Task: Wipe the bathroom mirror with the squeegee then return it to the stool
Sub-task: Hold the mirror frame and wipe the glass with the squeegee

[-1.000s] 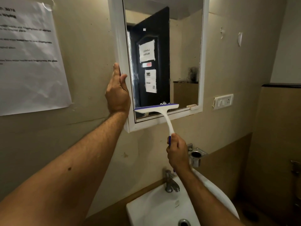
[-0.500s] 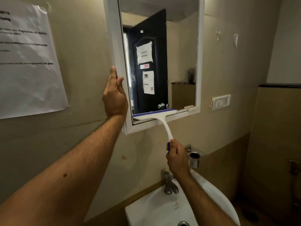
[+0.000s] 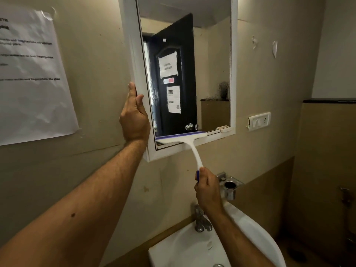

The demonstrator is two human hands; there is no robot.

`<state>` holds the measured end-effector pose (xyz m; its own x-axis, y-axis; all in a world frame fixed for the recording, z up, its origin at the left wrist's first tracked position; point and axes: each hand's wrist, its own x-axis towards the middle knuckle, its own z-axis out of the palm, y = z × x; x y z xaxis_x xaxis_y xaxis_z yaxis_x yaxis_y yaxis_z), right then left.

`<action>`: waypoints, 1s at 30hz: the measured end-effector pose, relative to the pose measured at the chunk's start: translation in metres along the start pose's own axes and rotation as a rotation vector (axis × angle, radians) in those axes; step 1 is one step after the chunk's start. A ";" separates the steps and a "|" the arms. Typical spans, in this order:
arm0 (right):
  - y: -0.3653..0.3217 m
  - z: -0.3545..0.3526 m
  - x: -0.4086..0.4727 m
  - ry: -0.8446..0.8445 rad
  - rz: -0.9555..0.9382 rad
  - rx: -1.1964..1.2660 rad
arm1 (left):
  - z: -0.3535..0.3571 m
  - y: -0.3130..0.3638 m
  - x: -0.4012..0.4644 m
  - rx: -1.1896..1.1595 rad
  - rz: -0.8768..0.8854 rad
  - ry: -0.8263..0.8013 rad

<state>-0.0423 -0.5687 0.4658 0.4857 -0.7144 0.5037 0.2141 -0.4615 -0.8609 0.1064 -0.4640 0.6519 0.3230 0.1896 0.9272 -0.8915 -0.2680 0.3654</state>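
- The squeegee [image 3: 183, 140] is white with a purple blade edge; its blade lies across the very bottom of the mirror glass, on the left half, just above the lower frame rail.
- Its curved white handle slopes down and to the right from the blade, ending in a purple grip.
- The right hand [image 3: 208, 189] has its fingers curled tight round that grip, below the mirror and above the tap.
- The mirror [image 3: 212, 74] hangs on the beige wall in a white frame; it reflects a dark door with paper notices taped on and a round knob.
- The left hand [image 3: 134, 116] braces the frame's left edge, fingers straight and pointing up along the side, thumb lying on the front of the frame.
- Under the right hand stands a chrome tap [image 3: 200, 221] at the back of a white washbasin [image 3: 192, 247].
- Just right of the hand a chrome tumbler holder [image 3: 229, 186] is fixed to the wall.
- A white switch plate [image 3: 259, 121] sits on the wall right of the mirror's lower corner.
- Well left of the mirror a printed paper sheet [image 3: 34, 78] is stuck to the wall, its text too blurred to read.
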 end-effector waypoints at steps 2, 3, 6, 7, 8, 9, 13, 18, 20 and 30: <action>0.000 -0.006 -0.002 -0.013 0.020 -0.014 | -0.001 0.002 0.000 -0.002 -0.005 -0.003; -0.004 -0.009 0.000 -0.019 0.023 -0.006 | -0.001 0.003 0.001 -0.004 -0.011 -0.009; -0.038 -0.017 0.013 -0.008 0.012 0.087 | -0.007 0.006 0.002 -0.013 -0.026 -0.043; -0.052 -0.017 0.021 -0.001 0.010 0.116 | -0.010 0.007 0.003 -0.016 -0.038 -0.064; -0.067 -0.015 0.030 0.003 0.006 0.128 | -0.012 0.009 0.003 -0.020 -0.050 -0.085; -0.083 -0.013 0.040 0.004 -0.008 0.130 | -0.014 0.010 0.003 -0.024 -0.061 -0.105; -0.150 0.004 0.085 0.049 -0.102 0.150 | -0.018 0.012 0.007 -0.062 -0.072 -0.140; -0.204 0.021 0.127 0.064 -0.135 0.161 | -0.015 0.012 0.022 -0.106 -0.084 -0.095; -0.203 0.024 0.130 0.065 -0.137 0.174 | -0.011 0.016 0.034 -0.144 -0.055 -0.088; -0.164 0.014 0.112 0.124 -0.108 0.188 | 0.001 0.015 0.045 -0.196 -0.018 -0.014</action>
<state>-0.0112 -0.5658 0.6628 0.3463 -0.7304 0.5888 0.4190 -0.4411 -0.7936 0.1083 -0.4603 0.6992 0.3428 0.1792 0.9222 -0.9298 -0.0756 0.3603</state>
